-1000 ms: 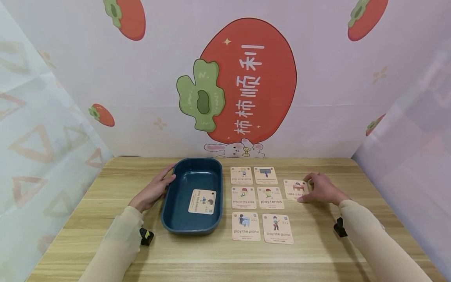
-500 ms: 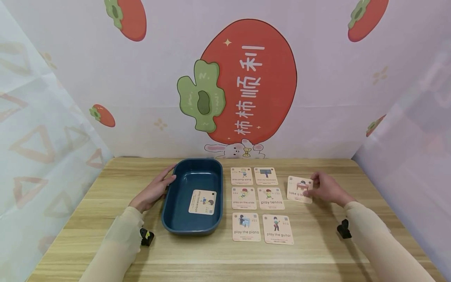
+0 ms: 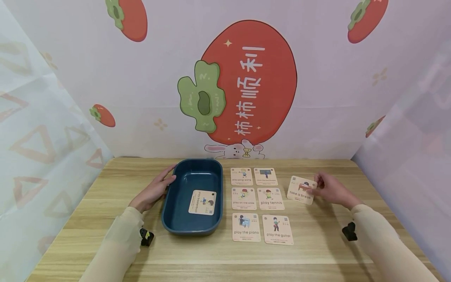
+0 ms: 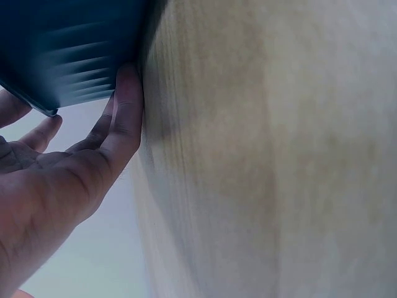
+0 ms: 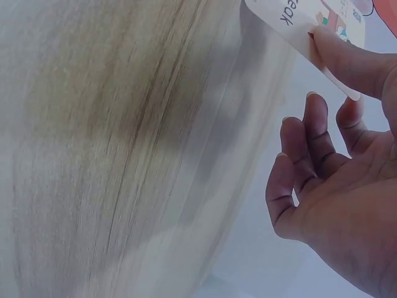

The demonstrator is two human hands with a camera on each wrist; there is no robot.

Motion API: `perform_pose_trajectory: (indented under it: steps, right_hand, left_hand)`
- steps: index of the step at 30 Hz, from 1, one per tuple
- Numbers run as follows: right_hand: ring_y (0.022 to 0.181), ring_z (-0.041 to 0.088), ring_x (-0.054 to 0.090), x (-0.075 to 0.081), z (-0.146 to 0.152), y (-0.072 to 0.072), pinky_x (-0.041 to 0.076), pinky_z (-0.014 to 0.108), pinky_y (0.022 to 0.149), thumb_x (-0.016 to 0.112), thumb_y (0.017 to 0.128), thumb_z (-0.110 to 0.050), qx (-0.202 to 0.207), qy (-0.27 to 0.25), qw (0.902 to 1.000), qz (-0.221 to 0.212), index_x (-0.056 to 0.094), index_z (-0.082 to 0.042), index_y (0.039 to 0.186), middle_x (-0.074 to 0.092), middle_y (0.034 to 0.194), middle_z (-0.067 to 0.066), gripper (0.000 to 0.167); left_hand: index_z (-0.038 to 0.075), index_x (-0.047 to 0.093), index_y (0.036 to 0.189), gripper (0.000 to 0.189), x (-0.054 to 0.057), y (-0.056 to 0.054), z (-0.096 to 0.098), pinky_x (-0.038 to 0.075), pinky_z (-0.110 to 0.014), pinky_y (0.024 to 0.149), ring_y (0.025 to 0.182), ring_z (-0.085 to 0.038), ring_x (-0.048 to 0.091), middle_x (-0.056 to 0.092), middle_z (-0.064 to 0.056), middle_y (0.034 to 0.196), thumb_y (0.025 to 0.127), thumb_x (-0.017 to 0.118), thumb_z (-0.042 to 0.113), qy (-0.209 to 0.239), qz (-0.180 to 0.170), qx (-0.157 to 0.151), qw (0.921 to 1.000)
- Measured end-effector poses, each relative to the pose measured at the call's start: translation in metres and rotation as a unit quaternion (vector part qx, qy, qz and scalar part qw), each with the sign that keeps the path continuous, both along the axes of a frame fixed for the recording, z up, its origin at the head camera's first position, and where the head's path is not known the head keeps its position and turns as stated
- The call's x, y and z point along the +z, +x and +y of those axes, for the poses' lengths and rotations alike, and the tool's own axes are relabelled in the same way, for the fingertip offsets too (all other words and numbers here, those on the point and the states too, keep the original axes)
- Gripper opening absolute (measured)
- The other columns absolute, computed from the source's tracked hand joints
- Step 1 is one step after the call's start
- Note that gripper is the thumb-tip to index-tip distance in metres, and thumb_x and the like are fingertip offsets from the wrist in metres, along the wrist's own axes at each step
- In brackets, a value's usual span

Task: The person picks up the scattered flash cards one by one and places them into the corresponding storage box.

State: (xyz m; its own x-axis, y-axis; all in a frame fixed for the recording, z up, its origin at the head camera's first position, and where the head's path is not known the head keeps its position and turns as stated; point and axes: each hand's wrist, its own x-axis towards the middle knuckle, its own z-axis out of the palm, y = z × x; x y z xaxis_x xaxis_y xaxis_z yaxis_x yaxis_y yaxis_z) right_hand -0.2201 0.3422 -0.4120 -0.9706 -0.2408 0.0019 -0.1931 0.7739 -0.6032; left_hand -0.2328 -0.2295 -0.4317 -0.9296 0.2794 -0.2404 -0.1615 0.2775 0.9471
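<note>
My right hand (image 3: 331,189) pinches the right edge of a "take a break" flash card (image 3: 301,190) between thumb and index finger. In the right wrist view the card (image 5: 310,31) is raised off the table and tilted, while the other fingers (image 5: 294,143) curl loosely beneath. My left hand (image 3: 154,190) rests against the left side of a dark blue tray (image 3: 165,223), its fingers (image 4: 124,118) relaxed along the outer wall. Inside the tray a "play basketball" card (image 3: 202,202) lies turned sideways.
Between tray and right hand, picture cards lie in two columns: ping-pong (image 3: 241,176), a blackboard card (image 3: 266,176), slide (image 3: 244,198), tennis (image 3: 270,198), piano (image 3: 246,227) and guitar (image 3: 278,230). A persimmon-printed backdrop (image 3: 253,86) stands behind the wooden table (image 3: 197,258).
My right hand has lifted the "take a break" card from the table and drawn it slightly to the right, tilting it. My left hand, the tray and the other cards stay put.
</note>
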Motion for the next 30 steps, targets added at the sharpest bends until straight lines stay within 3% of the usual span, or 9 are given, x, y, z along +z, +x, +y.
perform_pose_trajectory:
  steps: [7,16,30]
  right_hand:
    - [0.069,0.017,0.043,-0.0028,0.0034,0.0004,0.037,0.027,0.057,0.078,0.090,-0.007,0.018,0.000,0.9997,0.017,0.050,-0.001,0.090,0.048,0.077,0.004,0.028]
    - [0.068,0.014,0.043,-0.0019,0.0034,0.0029,0.036,0.027,0.057,0.066,0.099,-0.007,0.022,-0.003,0.9993,0.031,0.056,-0.001,0.090,0.048,0.076,0.003,0.015]
    - [0.070,0.018,0.046,0.0050,0.0012,0.0086,0.038,0.029,0.058,0.058,0.105,-0.014,-0.008,-0.010,0.9998,0.016,0.063,0.001,0.093,0.053,0.078,0.007,0.020]
  left_hand:
    - [0.027,0.006,0.165,0.061,-0.0004,0.0003,0.0001,0.040,-0.060,0.106,0.141,-0.048,0.036,0.018,-0.027,0.163,0.112,0.036,0.036,-0.001,-0.001,0.000,1.0000]
    - [0.028,0.006,0.165,0.062,0.0005,0.0011,0.0005,0.039,-0.061,0.107,0.142,-0.048,0.035,0.018,-0.027,0.164,0.112,0.037,0.036,0.003,-0.003,0.000,1.0000]
    - [0.030,0.007,0.165,0.061,0.0006,0.0005,0.0001,0.042,-0.057,0.104,0.141,-0.047,0.037,0.020,-0.026,0.163,0.112,0.036,0.036,0.005,-0.007,0.003,1.0000]
